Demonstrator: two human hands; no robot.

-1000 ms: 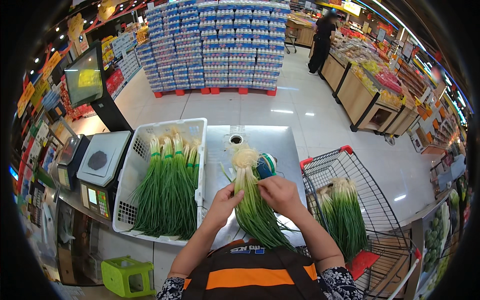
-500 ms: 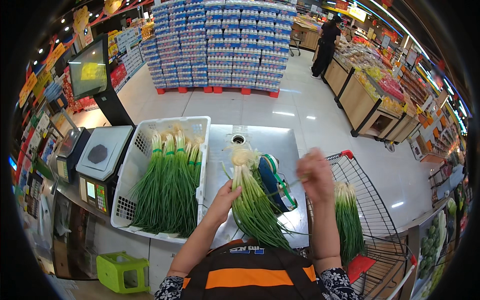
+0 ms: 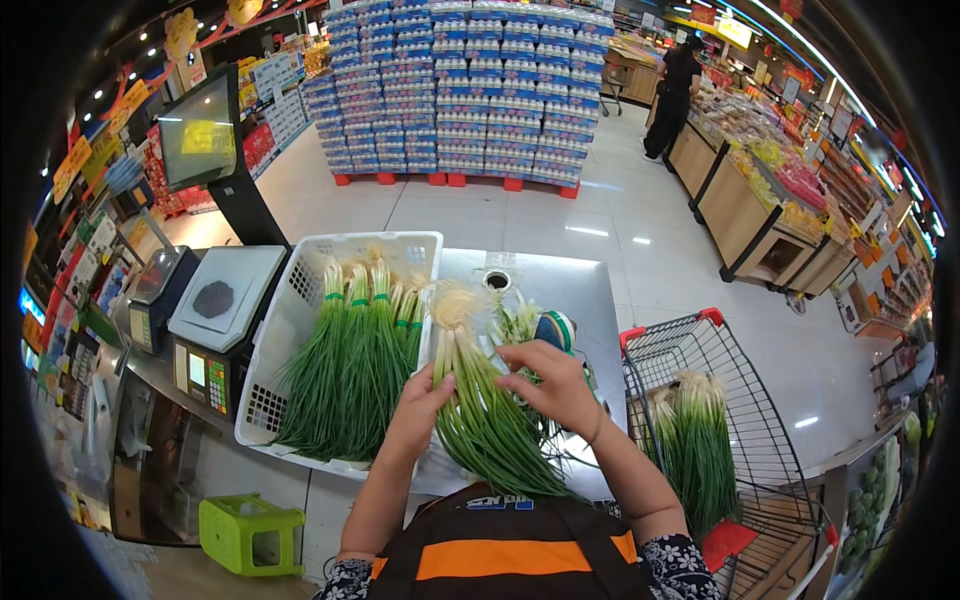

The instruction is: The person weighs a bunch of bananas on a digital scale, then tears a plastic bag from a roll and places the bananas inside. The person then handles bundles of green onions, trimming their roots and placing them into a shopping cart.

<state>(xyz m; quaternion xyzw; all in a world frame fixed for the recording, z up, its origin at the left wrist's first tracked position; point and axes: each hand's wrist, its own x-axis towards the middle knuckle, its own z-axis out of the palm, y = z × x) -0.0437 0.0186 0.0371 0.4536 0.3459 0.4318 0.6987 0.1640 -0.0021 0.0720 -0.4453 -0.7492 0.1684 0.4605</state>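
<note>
My left hand [image 3: 415, 415] is closed around the middle of a loose bunch of green onions [image 3: 500, 440], its pale roots pointing away from me and its green tops toward my apron. At the right side of the stalks is my right hand [image 3: 557, 388], thumb and forefinger apart, with nothing seen between them. Loose onion scraps [image 3: 515, 322] lie beyond its fingers on the metal table [image 3: 585, 285]. A blue tape dispenser with green tape [image 3: 555, 328] stands there too, mostly hidden by the right hand. Left of the bunch, a white plastic crate [image 3: 262, 375] holds several green onion bundles [image 3: 345, 370] tied with green tape.
A shopping cart [image 3: 755, 400] with more green onions [image 3: 705, 450] stands on my right. To the left are a scale [image 3: 225, 300] and a dark screen [image 3: 200, 140]. A green stool [image 3: 250, 535] is on the floor. Far off, a person [image 3: 675, 95] stands near stacked blue-and-white packs [image 3: 460, 95].
My right hand has come down from above the cart's edge to the stalks, and the thin strand in it no longer shows. The bunch has shifted toward the crate; the view has swung slightly.
</note>
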